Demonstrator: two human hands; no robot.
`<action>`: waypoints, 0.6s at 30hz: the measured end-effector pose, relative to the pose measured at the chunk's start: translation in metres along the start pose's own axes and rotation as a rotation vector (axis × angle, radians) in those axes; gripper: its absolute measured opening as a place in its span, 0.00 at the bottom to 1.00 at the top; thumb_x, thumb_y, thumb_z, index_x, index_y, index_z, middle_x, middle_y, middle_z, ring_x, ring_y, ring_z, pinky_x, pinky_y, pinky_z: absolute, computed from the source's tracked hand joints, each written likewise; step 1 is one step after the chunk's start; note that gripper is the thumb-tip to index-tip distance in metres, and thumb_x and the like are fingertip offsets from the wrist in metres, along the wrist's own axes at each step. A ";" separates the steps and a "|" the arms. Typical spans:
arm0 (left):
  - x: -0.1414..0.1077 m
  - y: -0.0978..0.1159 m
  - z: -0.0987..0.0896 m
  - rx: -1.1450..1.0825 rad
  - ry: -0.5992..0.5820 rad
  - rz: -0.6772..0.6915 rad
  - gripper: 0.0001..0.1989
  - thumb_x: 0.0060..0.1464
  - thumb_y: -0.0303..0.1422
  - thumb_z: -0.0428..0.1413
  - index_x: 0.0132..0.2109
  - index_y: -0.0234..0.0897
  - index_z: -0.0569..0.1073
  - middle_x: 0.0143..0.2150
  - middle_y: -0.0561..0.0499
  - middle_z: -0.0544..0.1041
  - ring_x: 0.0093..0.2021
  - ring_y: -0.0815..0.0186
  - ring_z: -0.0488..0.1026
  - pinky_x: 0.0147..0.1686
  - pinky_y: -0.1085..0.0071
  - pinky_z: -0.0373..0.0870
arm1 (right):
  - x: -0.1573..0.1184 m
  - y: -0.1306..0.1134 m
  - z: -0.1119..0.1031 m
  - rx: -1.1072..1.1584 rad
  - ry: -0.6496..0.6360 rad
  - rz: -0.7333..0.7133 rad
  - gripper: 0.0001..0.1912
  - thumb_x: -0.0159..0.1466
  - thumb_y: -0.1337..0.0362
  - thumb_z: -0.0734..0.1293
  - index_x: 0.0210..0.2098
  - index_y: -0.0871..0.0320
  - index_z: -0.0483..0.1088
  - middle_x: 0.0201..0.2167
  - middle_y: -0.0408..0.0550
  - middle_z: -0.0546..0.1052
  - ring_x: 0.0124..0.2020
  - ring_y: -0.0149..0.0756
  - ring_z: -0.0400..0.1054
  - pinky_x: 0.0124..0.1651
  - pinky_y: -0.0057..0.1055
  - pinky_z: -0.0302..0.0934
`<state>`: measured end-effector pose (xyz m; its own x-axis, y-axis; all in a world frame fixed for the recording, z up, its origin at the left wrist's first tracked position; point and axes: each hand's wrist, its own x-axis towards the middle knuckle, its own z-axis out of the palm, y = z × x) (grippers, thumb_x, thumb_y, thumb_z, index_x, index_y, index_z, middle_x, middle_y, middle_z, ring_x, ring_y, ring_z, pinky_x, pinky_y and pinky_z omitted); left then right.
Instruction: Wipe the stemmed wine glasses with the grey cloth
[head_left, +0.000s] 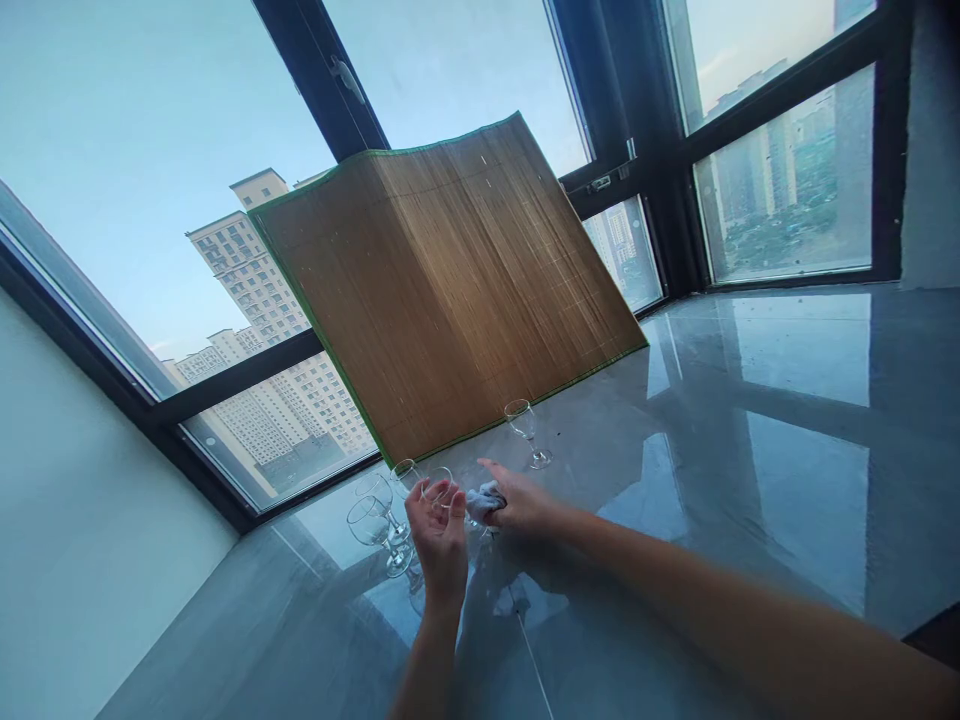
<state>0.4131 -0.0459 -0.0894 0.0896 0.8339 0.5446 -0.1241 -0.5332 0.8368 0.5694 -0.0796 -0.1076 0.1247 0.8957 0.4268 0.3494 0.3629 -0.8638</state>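
Looks out from the person's head, forward and down across a glossy grey surface [615, 650] toward corner windows [787, 190] and buildings [247, 270] beyond. Sits close above and behind left hand [437, 545] and right hand [519, 502], framing both below mid-picture. Runs back along both forearms [652, 570] to the bottom and right edges. Meets brown mat [450, 290] broadly face-on, farther off and higher up. Leans upright window frames [311, 60] leftward on left side, near vertical at far right. Serves as sole view.

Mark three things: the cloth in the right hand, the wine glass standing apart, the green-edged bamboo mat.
Cloth [484, 499]: head view, bunched pale folds.
Lone wine glass [523, 424]: head view, bowl.
Bamboo mat [450, 285]: head view, middle of brown panel.
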 end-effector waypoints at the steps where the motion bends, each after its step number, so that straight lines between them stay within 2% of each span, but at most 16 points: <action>1: 0.000 0.000 0.000 -0.008 0.012 -0.011 0.31 0.51 0.46 0.66 0.55 0.41 0.62 0.50 0.43 0.75 0.48 0.59 0.78 0.51 0.57 0.73 | -0.001 -0.003 -0.001 0.014 -0.002 0.016 0.46 0.50 0.66 0.74 0.66 0.60 0.60 0.31 0.43 0.75 0.32 0.36 0.68 0.36 0.29 0.61; 4: 0.000 0.000 0.000 0.011 0.052 -0.028 0.30 0.51 0.46 0.66 0.54 0.42 0.61 0.51 0.43 0.75 0.48 0.58 0.78 0.50 0.58 0.74 | -0.003 -0.015 -0.006 0.157 -0.033 0.146 0.45 0.51 0.65 0.73 0.67 0.58 0.58 0.31 0.41 0.74 0.25 0.31 0.66 0.28 0.27 0.60; 6: 0.001 -0.002 0.000 0.034 0.057 -0.039 0.30 0.51 0.46 0.66 0.53 0.41 0.61 0.52 0.42 0.75 0.48 0.58 0.79 0.50 0.57 0.74 | -0.004 -0.024 -0.010 0.273 -0.045 0.239 0.44 0.53 0.65 0.71 0.68 0.56 0.55 0.27 0.37 0.71 0.18 0.26 0.60 0.21 0.24 0.55; 9: 0.000 -0.008 0.000 0.067 0.050 -0.052 0.30 0.52 0.46 0.65 0.54 0.41 0.61 0.53 0.40 0.75 0.50 0.57 0.78 0.53 0.55 0.73 | -0.004 -0.031 -0.014 0.354 0.033 0.287 0.44 0.55 0.66 0.69 0.69 0.55 0.52 0.24 0.33 0.67 0.14 0.24 0.55 0.16 0.23 0.51; 12: -0.002 -0.016 0.001 0.081 0.006 -0.041 0.29 0.54 0.45 0.64 0.56 0.42 0.61 0.56 0.38 0.75 0.55 0.56 0.76 0.57 0.51 0.69 | -0.004 -0.029 -0.014 0.342 0.044 0.310 0.47 0.56 0.67 0.69 0.71 0.56 0.46 0.22 0.33 0.67 0.14 0.26 0.57 0.16 0.24 0.53; 18: -0.007 -0.021 0.003 0.010 -0.121 -0.031 0.28 0.56 0.45 0.63 0.57 0.43 0.62 0.63 0.36 0.69 0.62 0.53 0.71 0.62 0.47 0.64 | -0.006 -0.014 -0.005 0.248 -0.113 0.321 0.53 0.55 0.69 0.70 0.73 0.54 0.40 0.23 0.32 0.68 0.17 0.27 0.61 0.23 0.24 0.60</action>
<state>0.4177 -0.0404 -0.1105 0.2120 0.8269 0.5208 -0.1097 -0.5094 0.8535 0.5684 -0.0916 -0.0969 0.0833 0.9909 0.1055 0.0733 0.0995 -0.9923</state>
